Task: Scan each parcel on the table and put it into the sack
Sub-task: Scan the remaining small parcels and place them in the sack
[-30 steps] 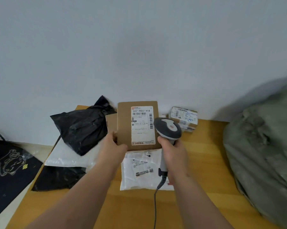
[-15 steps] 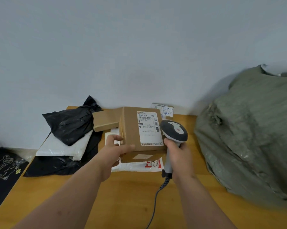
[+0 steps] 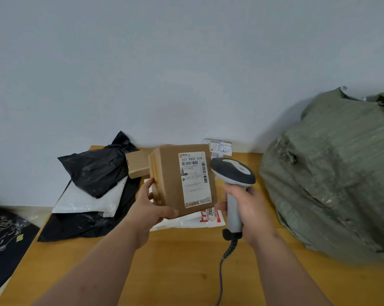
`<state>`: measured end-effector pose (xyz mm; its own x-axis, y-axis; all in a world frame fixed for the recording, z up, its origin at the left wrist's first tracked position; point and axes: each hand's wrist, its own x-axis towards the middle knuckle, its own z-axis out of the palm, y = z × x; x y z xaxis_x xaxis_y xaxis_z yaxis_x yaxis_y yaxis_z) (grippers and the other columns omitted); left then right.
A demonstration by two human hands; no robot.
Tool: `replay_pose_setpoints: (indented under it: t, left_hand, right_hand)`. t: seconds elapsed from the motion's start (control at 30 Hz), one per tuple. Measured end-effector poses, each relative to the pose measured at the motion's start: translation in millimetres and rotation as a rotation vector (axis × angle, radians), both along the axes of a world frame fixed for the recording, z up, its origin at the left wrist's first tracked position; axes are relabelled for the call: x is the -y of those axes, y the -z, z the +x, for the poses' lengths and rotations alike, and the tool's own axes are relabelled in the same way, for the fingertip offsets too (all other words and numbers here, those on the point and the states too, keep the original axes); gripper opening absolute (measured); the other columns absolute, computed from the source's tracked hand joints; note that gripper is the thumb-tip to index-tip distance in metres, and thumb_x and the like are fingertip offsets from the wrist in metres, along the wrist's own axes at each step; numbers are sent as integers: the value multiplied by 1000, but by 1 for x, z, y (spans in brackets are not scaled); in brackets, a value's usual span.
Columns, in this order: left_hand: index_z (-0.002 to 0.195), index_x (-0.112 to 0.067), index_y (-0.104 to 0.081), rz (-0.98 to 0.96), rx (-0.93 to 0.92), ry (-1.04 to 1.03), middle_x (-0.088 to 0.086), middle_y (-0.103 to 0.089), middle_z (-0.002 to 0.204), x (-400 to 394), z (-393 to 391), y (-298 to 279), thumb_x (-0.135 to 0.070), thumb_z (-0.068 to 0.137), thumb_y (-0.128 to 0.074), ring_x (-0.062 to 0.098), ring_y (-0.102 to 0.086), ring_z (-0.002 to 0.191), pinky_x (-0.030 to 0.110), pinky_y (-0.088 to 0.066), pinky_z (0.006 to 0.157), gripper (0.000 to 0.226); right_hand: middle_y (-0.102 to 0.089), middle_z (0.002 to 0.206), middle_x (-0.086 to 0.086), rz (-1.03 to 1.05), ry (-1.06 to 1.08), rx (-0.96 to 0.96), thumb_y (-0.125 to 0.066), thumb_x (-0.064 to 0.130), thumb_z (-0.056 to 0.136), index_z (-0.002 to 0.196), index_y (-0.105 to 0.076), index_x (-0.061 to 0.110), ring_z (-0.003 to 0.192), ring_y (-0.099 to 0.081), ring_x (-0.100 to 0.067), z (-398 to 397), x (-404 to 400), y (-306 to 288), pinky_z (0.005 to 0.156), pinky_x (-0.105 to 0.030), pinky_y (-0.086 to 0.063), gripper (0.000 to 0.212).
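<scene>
I am holding the brown cardboard parcel (image 3: 182, 180) up off the wooden table (image 3: 186, 261) with my left hand (image 3: 152, 208), fingers curled round its lower left corner and thumb lying along the bottom edge, so that the white shipping label (image 3: 194, 178) is tilting up towards me and the barcodes are lying open to a reader. My right hand (image 3: 248, 208) is wrapping round the grip of the corded scanner (image 3: 233, 173), its head sitting just beside the parcel's right edge, near the label. I judge this to be the scanning step for this one parcel. The green woven sack (image 3: 332, 173) is slumping at the right end of the table, close enough for a short carry. Other parcels are waiting behind and to the left: a black poly bag (image 3: 98, 168), a white mailer (image 3: 91, 199), a second brown box (image 3: 138, 164) and a small labelled carton (image 3: 219, 147) by the wall
</scene>
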<state>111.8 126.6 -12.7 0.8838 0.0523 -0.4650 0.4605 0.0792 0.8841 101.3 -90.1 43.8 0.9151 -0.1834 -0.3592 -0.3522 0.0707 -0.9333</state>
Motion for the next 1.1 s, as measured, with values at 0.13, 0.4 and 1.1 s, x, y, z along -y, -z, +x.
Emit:
replay_pose_setpoints:
  t: [0.13,0.4,1.1]
  left_hand:
    - [150,-45,-25,29,43,-2,-3,-49,131,-5,3,0,9,55,-87,24,-58,114,53,-47,102,126]
    - [152,-42,-23,52,98,8,0,-50,132,-17,-1,-5,9,59,-87,17,-57,110,39,-49,95,123]
    - [150,-45,-23,121,154,83,-1,-47,133,-31,-12,-9,3,59,-88,24,-51,118,46,-48,100,122]
  right_hand:
    - [-66,69,-7,-45,-107,-8,-64,13,91,89,-63,7,60,-68,-21,-3,-10,-7,60,-33,-51,6]
    - [-65,71,-6,-31,-122,13,-63,13,91,98,-64,4,60,-67,-21,-12,-23,-11,61,-34,-50,12]
    - [-66,77,-5,-95,-41,27,-63,19,92,94,-64,10,64,-71,-18,-39,-41,-18,60,-29,-52,9]
